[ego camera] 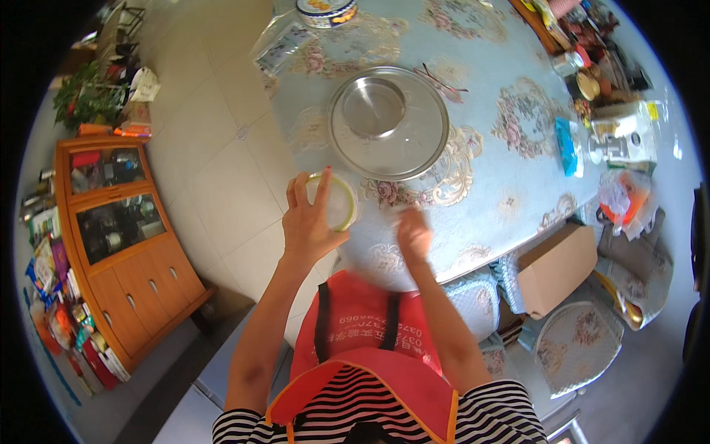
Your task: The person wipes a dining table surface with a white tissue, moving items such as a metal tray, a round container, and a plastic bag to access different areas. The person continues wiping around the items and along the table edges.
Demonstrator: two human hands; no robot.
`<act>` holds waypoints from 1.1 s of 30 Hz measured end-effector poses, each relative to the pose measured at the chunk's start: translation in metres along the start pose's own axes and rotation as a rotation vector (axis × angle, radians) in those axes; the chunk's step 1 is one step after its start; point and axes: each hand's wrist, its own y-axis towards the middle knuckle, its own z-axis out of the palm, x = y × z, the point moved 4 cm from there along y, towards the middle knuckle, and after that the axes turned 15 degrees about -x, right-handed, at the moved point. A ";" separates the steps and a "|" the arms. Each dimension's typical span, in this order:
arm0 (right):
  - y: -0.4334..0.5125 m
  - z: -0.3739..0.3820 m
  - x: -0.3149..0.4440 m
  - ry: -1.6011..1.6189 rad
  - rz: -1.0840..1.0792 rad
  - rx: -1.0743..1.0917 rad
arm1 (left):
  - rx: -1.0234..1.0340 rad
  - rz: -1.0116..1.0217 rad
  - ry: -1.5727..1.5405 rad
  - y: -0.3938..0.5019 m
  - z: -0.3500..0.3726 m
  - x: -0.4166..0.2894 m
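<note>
My left hand (310,219) is wrapped around a round, clear-looking container with a yellow-green rim (353,208), at the near left edge of the table. Whether it has a lid on is not clear. To its right my right hand (414,236) is blurred by motion over the tablecloth, fingers drawn together; whether anything small is in them cannot be made out. Beyond both hands lies a large round metal tray (413,152). A shallow metal bowl (374,108) stands on the tray, left of its middle.
Eyeglasses (444,86) lie beside the tray's far right rim. A round tin (326,12) and a flat plastic packet (285,47) are at the table's far left. A blue packet (567,147) stands to the right. Covered chairs (579,347) and a cardboard box (557,269) line the near right side.
</note>
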 end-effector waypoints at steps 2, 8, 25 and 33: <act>-0.021 0.003 0.033 0.338 -0.162 0.096 | 0.008 0.034 -0.013 0.003 0.007 -0.006; 0.039 -0.047 -0.003 -0.071 -0.075 -0.125 | 0.087 0.056 -0.011 0.006 0.021 -0.016; -0.009 -0.144 -0.080 -0.257 0.056 -0.344 | 0.131 0.145 0.015 -0.020 0.028 -0.055; 0.049 -0.186 -0.144 -0.411 0.081 -0.457 | 0.178 0.164 0.066 -0.024 0.040 -0.075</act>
